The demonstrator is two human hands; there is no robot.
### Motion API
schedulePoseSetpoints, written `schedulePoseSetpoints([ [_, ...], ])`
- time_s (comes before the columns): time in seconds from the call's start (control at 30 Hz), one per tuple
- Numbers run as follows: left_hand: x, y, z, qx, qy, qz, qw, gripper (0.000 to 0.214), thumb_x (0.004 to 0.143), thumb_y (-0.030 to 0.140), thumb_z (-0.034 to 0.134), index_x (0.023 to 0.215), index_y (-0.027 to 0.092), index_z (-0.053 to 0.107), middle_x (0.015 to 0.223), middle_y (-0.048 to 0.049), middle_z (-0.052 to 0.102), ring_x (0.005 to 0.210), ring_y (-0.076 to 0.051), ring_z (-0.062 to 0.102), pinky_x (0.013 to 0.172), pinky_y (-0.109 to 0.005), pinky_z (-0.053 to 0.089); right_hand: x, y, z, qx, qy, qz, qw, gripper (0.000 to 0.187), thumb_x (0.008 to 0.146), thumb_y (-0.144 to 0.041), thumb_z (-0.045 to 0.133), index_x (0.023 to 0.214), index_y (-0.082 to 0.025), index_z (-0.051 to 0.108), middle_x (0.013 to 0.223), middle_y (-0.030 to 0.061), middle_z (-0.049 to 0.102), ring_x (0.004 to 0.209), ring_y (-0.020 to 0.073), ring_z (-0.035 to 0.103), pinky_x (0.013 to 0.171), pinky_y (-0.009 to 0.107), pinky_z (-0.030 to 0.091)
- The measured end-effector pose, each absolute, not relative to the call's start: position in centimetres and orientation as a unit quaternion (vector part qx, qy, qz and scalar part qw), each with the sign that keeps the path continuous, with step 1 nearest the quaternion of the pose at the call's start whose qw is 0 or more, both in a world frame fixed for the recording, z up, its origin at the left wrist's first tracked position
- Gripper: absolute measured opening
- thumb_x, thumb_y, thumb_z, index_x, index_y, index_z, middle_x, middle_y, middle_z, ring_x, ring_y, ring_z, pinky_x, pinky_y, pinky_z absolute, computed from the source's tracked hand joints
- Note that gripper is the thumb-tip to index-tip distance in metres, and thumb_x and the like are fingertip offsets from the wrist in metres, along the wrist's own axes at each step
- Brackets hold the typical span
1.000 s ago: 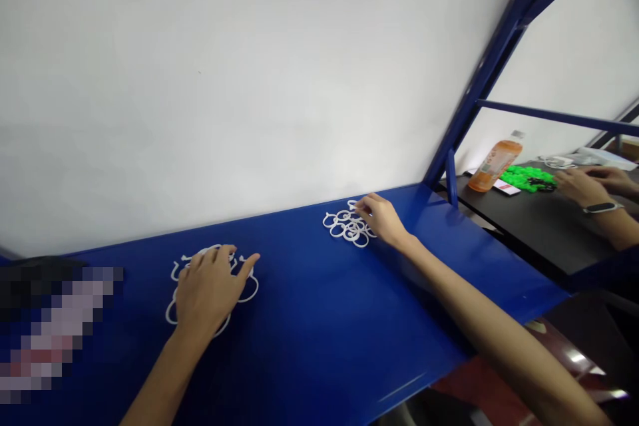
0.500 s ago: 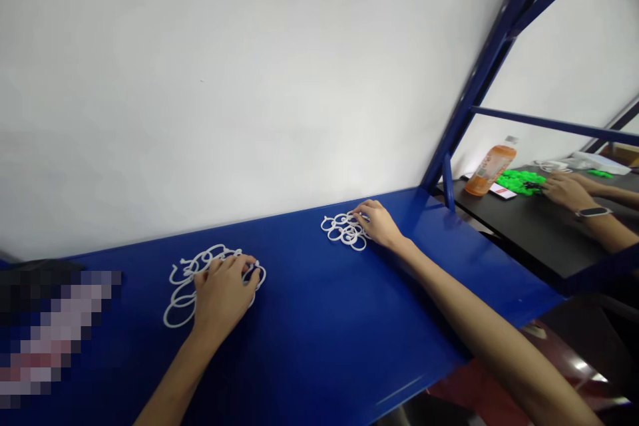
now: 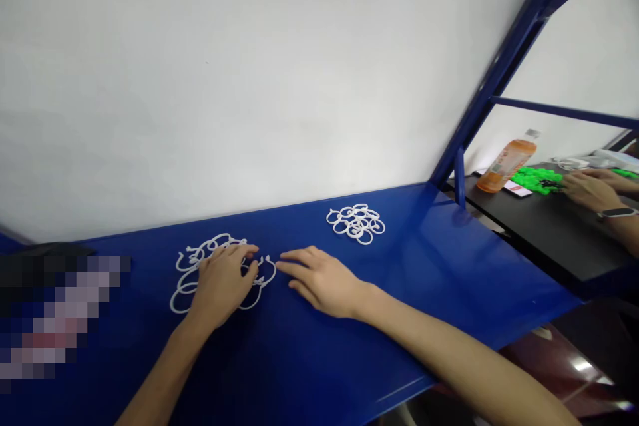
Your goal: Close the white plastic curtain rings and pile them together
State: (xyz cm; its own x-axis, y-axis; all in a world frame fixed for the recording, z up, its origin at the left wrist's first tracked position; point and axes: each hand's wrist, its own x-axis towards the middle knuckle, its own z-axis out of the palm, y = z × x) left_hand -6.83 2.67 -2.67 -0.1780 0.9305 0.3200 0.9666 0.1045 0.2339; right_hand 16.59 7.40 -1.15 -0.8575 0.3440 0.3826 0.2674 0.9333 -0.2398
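Note:
On the blue table (image 3: 319,339) lies a spread of white plastic rings (image 3: 180,301), split hoops with knobbed ends that look like shower curtain rings. My left hand (image 3: 224,281) rests over them, thumb and fingers apart, covering the middle ones. Just right of that spread is my right hand (image 3: 324,279), its fingers stretched out and holding nothing; the fingertips come close to the nearest ring (image 3: 272,274), and I cannot tell whether they touch it. Farther back on the right sits a second cluster of white rings (image 3: 356,223), overlapping one another.
A white wall rises behind the table, with a blue metal frame (image 3: 499,73) at the right. Beyond it, another person's hands (image 3: 594,190) work at a black table (image 3: 529,226) holding green pieces (image 3: 536,180) and an orange drink bottle (image 3: 509,163). Something dark (image 3: 44,256) lies far left.
My right hand has left the far cluster of rings and come left and nearer, beside the left spread. My left hand stays over its rings. The view has shifted slightly.

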Motion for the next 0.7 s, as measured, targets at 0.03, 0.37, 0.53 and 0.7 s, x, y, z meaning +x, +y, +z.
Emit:
schedulePoseSetpoints([
  [0.03, -6.6, 2.7, -2.8, -0.646, -0.739, -0.185, 0.039, 0.028, 0.086, 0.032, 0.049, 0.102, 0.024, 0.072, 0.106, -0.0081, 0.074, 0.108, -0.033, 0.062, 0.092, -0.048, 0.043, 16.2, 7.1, -1.5, -0.142, -0.967, 0.08, 0.196, 0.039, 0.104, -0.024, 0.044, 0.142, -0.018, 0.05, 0.144, 0.0097, 0.053, 0.121, 0.0228, 0.052, 0.103, 0.039, 0.045],
  [0.37, -5.1, 2.7, -3.1, -0.696, -0.69, -0.2, 0.018, 0.027, 0.093, 0.03, 0.045, 0.101, 0.026, 0.07, 0.106, -0.0056, 0.075, 0.108, -0.03, 0.063, 0.092, -0.048, 0.039, 16.4, 7.8, -2.1, -0.22, -0.965, 0.041, 0.139, 0.024, 0.1, -0.034, 0.054, 0.115, -0.019, 0.066, 0.112, 0.0101, 0.059, 0.093, 0.0213, 0.053, 0.084, 0.036, 0.046],
  [0.53, -4.8, 2.8, -2.9, -0.695, -0.666, -0.27, -0.031, 0.023, 0.092, 0.035, 0.049, 0.101, 0.027, 0.069, 0.101, -0.0029, 0.075, 0.099, -0.026, 0.067, 0.092, -0.045, 0.04, 16.1, 7.4, -2.4, -0.204, -0.968, 0.025, 0.141, 0.028, 0.101, -0.034, 0.053, 0.126, -0.024, 0.061, 0.116, 0.0086, 0.059, 0.096, 0.0218, 0.053, 0.084, 0.035, 0.044],
  [0.7, -4.4, 2.6, -2.6, -0.689, -0.654, -0.308, -0.05, 0.023, 0.091, 0.039, 0.053, 0.104, 0.028, 0.068, 0.092, 0.0003, 0.074, 0.081, -0.021, 0.068, 0.091, -0.044, 0.044, 16.0, 8.1, -2.6, -0.256, -0.958, 0.008, 0.128, 0.02, 0.103, -0.031, 0.049, 0.104, -0.021, 0.067, 0.104, 0.0061, 0.063, 0.09, 0.0207, 0.055, 0.081, 0.034, 0.043],
])
